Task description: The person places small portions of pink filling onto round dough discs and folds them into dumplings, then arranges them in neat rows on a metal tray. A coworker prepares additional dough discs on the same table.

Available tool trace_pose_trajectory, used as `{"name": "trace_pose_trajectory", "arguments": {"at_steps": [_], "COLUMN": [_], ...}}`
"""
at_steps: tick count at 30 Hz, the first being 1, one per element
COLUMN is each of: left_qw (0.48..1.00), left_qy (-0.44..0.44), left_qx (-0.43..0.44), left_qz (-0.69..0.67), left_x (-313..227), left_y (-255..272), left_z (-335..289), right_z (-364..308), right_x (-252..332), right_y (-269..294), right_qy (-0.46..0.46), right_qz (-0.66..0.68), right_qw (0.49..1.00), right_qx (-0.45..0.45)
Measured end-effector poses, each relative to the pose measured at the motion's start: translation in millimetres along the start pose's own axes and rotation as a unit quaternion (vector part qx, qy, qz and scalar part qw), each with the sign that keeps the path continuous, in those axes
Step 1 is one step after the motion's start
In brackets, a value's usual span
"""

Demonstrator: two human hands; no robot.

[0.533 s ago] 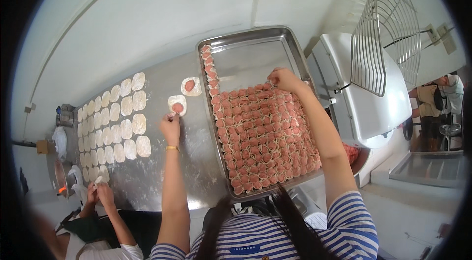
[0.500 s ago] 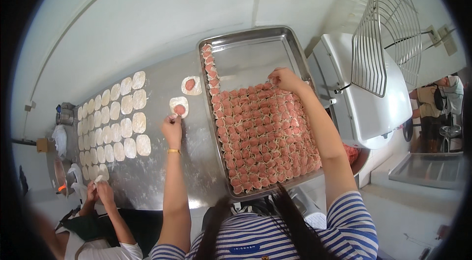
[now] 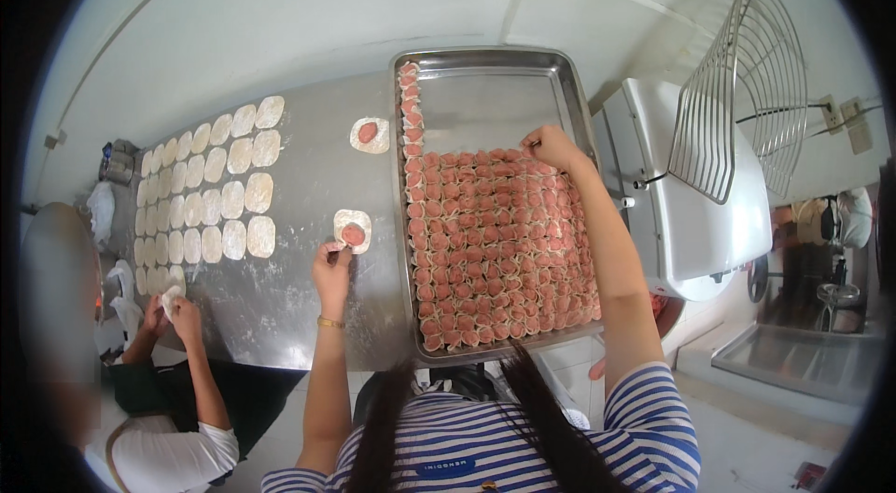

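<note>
Left hand (image 3: 331, 275) pinches filled wrapper (image 3: 353, 228); right hand (image 3: 557, 150) at dumplings (image 3: 497, 224), grip unclear; lettered blue shirt label (image 3: 446, 468)

Pink filling (image 3: 353, 234); cream wrappers (image 3: 260, 236); silver tray (image 3: 495, 111); blue-white striped shirt (image 3: 420, 448); co-worker's apron (image 3: 257, 404) perhaps dark green.

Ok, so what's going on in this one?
A person's left hand is at the near edge of a filled wrapper on the steel table, while the right hand is at the far row of filled dumplings in a metal tray; its exact grip is unclear. Another filled wrapper lies farther back. To the left are rows of plain wrappers, where a co-worker's hands hold a pale piece.
</note>
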State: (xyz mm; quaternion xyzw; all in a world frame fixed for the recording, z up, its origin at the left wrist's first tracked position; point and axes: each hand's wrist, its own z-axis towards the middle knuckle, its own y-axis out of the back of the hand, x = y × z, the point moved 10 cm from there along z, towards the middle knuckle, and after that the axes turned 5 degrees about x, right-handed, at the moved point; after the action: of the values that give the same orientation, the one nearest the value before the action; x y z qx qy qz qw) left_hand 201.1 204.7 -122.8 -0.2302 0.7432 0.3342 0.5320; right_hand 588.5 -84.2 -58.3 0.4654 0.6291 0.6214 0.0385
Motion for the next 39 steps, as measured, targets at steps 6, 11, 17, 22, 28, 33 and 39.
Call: {"name": "trace_pose_trajectory", "arguments": {"at_steps": [6,11,17,22,28,33,39], "left_qw": [0.941,0.893,0.838,0.832,0.893,0.963,0.973], "left_qy": [0.085,0.082,0.111,0.100,0.108,0.092,0.036], "left_qx": [0.011,0.058,0.159,0.208,0.206,0.185,0.209], "left_qz": [-0.328,-0.439,-0.511,-0.504,-0.384,-0.171,-0.093], "left_x": [20.2,28.1,-19.8,-34.5,-7.9,59.6,47.7], "left_y": [-7.2,-5.5,-14.1,16.0,50.9,70.2,72.0], "left_z": [-22.8,-29.4,-61.3,-89.2,-110.1,-107.2,-112.7], "right_z": [-1.8,-36.8,-69.2,-110.9,-131.7,-146.1,-163.5], "right_x": [-3.8,61.7,177.0,278.8,282.4,275.4,278.6], "right_y": [2.6,42.4,-74.2,-212.8,-283.4,-325.0,-331.3], "right_qy": [-0.014,-0.005,0.021,-0.043,-0.080,-0.122,-0.080], "right_qz": [-0.031,0.101,0.282,0.663,0.660,0.588,0.605], "right_qw": [0.999,0.976,0.952,0.741,0.747,0.799,0.790], "right_qx": [-0.003,-0.195,-0.117,0.098,0.002,-0.034,-0.056]}}
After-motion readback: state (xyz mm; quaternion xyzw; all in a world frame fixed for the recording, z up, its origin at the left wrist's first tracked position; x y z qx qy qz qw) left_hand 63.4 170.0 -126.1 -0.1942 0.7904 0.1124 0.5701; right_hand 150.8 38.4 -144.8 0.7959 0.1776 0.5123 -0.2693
